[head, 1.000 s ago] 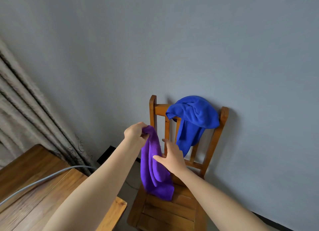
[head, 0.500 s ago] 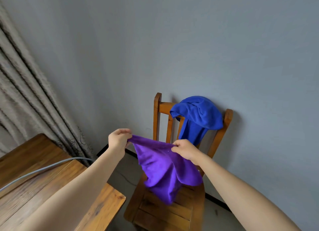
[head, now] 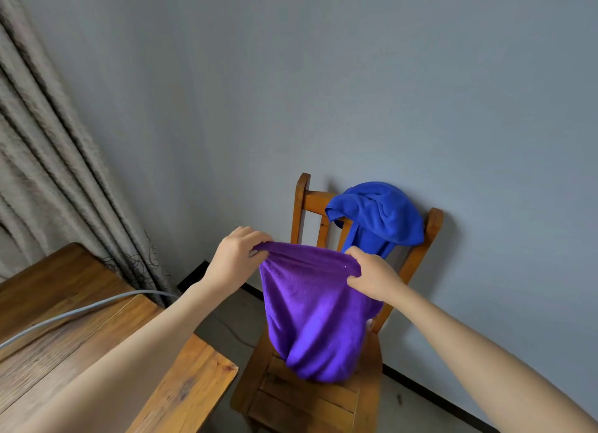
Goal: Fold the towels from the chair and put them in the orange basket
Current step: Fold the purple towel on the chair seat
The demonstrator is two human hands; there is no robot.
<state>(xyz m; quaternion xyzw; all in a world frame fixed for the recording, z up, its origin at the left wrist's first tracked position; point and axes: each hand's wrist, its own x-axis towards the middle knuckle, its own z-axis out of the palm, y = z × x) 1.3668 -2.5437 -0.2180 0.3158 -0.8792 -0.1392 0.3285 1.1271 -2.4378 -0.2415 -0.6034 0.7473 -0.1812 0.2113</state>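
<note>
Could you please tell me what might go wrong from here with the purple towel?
The left hand and right hand pinch only the top edge of the purple towel; the rest hangs bunched over the chair seat, so the fold may go crooked.
The blue towel lies loosely over the backrest behind the right hand; a brush could knock it off.

A wooden chair [head: 301, 400] stood on the floor [head: 233, 313], with a blue towel [head: 382, 219] draped over its top rail. A purple towel [head: 310, 319] hung down to the seat. Beside it, a wooden table [head: 181, 384] carried a gray cable [head: 81, 309].
</note>
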